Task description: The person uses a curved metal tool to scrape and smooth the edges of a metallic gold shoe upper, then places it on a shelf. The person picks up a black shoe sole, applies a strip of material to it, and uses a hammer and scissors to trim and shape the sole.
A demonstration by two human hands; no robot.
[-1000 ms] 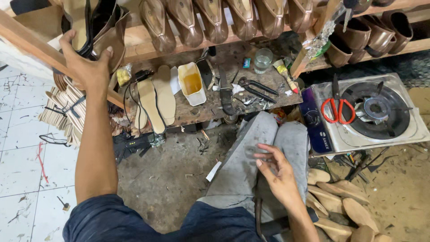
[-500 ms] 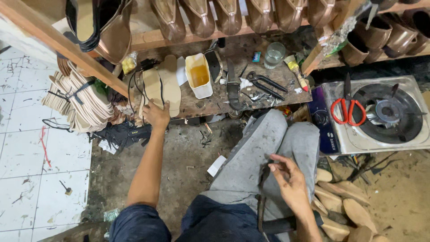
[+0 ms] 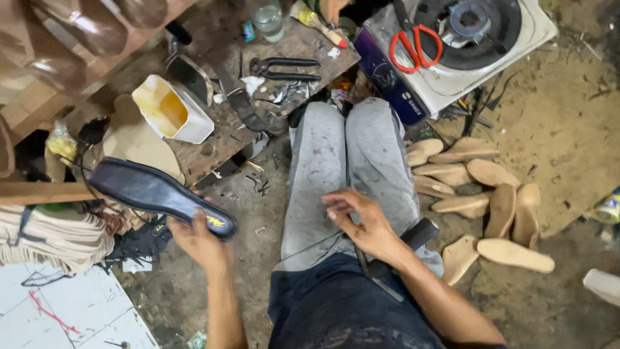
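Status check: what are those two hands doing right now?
Left hand holds black insole by its heel end. Right hand rests on lap, fingers curled. Nothing blocking either hand.

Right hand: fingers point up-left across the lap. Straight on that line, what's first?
Probably the grey trouser leg under the right hand, then bare floor and the workbench edge. Depth is unclear from this head view.

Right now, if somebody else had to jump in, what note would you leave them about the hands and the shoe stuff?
Left hand: grips the heel end of a black insole, held off the low workbench.
Right hand: rests on the grey trouser leg; what it pinches is too small to tell.
Nearby: tan insoles and a glue tub on the bench, wooden soles on the floor.
Done: black insole picked up. Left: nothing joined to it yet.
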